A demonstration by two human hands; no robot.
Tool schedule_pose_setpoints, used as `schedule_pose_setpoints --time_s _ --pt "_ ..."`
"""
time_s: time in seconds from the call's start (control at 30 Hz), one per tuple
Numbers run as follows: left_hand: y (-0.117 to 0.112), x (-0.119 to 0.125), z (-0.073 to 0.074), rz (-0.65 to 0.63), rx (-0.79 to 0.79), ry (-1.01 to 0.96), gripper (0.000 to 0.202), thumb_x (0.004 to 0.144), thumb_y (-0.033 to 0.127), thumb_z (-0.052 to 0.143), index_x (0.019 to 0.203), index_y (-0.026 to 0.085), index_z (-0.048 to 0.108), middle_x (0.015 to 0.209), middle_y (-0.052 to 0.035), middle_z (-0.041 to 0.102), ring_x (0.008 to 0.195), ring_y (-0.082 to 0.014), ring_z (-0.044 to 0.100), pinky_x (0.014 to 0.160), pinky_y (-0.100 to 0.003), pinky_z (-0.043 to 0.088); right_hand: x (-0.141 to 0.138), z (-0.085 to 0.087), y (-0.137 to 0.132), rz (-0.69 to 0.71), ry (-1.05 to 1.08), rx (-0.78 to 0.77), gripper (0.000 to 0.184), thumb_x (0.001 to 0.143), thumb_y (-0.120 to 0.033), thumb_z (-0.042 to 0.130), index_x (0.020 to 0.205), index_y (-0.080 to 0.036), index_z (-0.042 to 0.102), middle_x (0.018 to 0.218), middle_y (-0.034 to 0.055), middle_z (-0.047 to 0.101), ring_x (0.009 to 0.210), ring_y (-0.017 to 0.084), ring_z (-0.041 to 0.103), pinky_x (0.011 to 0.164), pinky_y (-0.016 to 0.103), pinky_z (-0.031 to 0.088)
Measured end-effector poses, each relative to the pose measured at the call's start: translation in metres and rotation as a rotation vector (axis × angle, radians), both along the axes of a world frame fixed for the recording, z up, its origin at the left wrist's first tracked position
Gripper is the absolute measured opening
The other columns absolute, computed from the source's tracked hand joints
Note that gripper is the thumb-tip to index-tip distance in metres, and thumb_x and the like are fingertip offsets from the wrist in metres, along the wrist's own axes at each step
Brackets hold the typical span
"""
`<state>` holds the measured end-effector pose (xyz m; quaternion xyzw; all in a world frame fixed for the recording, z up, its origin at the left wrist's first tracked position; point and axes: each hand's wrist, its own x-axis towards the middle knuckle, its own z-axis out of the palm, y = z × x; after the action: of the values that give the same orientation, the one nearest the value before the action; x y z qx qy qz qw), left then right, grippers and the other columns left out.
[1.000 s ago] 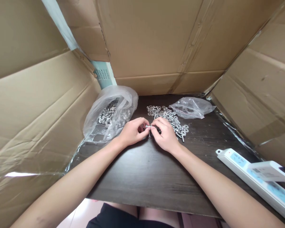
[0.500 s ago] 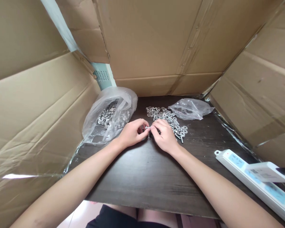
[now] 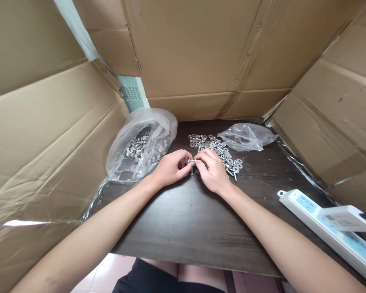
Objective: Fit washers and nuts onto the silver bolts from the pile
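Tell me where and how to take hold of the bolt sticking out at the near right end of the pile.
Pinch the bolt by its protruding near end, probably best from the near right with the right hand once freed: that end juts from the pile toward the camera, while washers lie close to its far end.

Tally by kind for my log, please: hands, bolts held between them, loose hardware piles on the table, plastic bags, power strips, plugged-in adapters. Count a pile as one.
Hands: 2 (left hand, right hand)
Held bolt: 1
Loose hardware pile: 1
Plastic bags: 2 (hardware-filled bag, crumpled bag)
Power strip: 1
Adapter: 1
Total: 8
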<state>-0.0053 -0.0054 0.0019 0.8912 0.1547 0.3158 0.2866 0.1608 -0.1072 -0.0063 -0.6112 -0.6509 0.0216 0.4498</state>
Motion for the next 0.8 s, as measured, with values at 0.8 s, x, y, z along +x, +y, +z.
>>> schedule_pose_setpoints --time_s 0.8 --pt "0.0004 0.0004 -0.0013 -0.005 0.004 -0.014 0.013 0.097 0.030 0.064 0.100 0.018 0.065 0.086 -0.0007 0.065 0.065 -0.0118 0.061 0.064 -0.025 0.049 0.0005 0.0001 0.0001 0.013 0.049 0.000 0.019 0.100 -0.023 0.045 0.093 -0.021 0.063 0.100 0.0086 0.065 0.097 0.025 0.062 0.089 0.043 0.046"
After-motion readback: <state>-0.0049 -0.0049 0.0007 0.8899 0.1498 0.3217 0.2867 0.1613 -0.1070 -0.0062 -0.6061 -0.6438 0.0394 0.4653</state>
